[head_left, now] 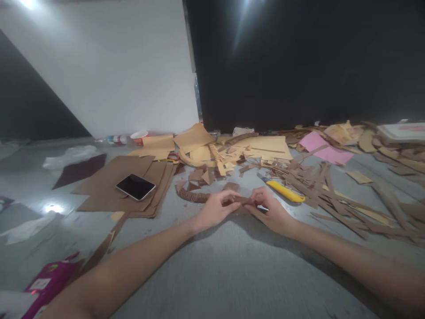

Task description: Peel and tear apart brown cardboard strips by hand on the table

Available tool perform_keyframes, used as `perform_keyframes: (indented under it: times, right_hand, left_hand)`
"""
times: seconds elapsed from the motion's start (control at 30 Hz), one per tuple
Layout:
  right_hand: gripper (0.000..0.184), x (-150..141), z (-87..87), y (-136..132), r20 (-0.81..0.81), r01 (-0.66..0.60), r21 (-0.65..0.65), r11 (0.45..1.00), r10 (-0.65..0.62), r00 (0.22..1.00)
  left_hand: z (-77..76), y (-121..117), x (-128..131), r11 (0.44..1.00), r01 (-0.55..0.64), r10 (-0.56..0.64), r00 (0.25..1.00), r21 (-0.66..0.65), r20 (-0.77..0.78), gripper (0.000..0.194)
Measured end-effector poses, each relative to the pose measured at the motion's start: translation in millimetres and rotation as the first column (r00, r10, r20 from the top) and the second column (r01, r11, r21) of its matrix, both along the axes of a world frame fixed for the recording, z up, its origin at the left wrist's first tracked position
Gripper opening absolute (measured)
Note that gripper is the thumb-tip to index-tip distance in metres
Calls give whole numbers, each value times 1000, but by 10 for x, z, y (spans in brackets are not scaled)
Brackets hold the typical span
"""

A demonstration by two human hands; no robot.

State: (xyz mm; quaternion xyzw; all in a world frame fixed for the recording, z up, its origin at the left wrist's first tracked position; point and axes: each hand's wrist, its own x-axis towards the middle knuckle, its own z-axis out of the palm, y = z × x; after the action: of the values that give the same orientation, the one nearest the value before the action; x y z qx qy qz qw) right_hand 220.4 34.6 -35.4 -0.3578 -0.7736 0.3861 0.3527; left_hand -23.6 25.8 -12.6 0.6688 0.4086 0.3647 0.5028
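A small brown piece [244, 201], thin and flat-looking, is left of the yellow knife [285, 191] and a bit nearer. The left hand [219, 206] pinches one end and the right hand [270, 212] pinches the other, so fingers hide some of it. Farther left of the knife are a bent, bumpy brown roll [192, 196], partly behind the left hand, and a phone [135, 187] on brown sheets [106, 192]. Messy brown strips [340, 210] lie right of the knife.

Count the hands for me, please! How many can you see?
2: the left hand and the right hand, facing each other and both holding the same narrow brown paper strip.
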Motion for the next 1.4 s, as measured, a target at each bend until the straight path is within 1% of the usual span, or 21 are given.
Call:
perform_keyframes:
  times: [0.1,0.2,0.3,0.37,0.43,0.5,0.7,0.87,0.93,1.07,1.17,1.27,1.4]
  right_hand:
    - [15,17,105,-21,60,-99,79,992,95,994]
    - [21,11,218,-35,101,-184,193,964,167,981]
    - [28,-8,246,-34,91,-208,215,954,193,977]
    - [26,-20,216,-25,76,-183,213,960,171,982]
    - [20,-30,171,-11,65,-142,212,967,131,989]
    - [16,-36,138,6,56,-116,201,973,107,993]
    - [31,-48,160,22,-1,-43,154,987,44,999]
    - [34,-56,138,23,-33,48,81,996,-46,998]
    - [36,-61,115,36,-55,49,42,998,-47,997]
    - [38,-75,104,58,-108,8,-1,1000,-8,994]
    - [37,-86,116,54,-95,5,-9,1000,-6,995]
    - [37,-95,116,41,-76,16,5,1000,-16,997]
    - [37,-96,92,34,-73,0,19,1000,2,997]
  left_hand:
    - [-1,3,4,999,0,3,998,-41,64,44]
    - [12,7,2,999,5,0,994,-54,105,45]
    - [20,13,-3,998,10,-3,994,-58,111,46]
    - [24,14,-6,997,19,-11,994,-69,113,47]
    - [29,10,-7,997,33,-24,993,-77,116,48]
    - [32,2,-8,997,43,-37,994,-64,99,46]
    - [5,-26,7,998,58,-58,998,2,26,42]
    - [25,-47,17,994,89,-86,995,65,-54,35]
    - [53,-58,16,991,105,-98,991,77,-86,35]
    - [112,-86,17,986,137,-122,980,92,-156,45]
    - [124,-96,30,979,152,-113,959,137,-261,39]
    - [94,-82,43,969,162,-87,930,186,-357,32]
    - [51,-60,41,966,165,-85,930,199,-359,28]
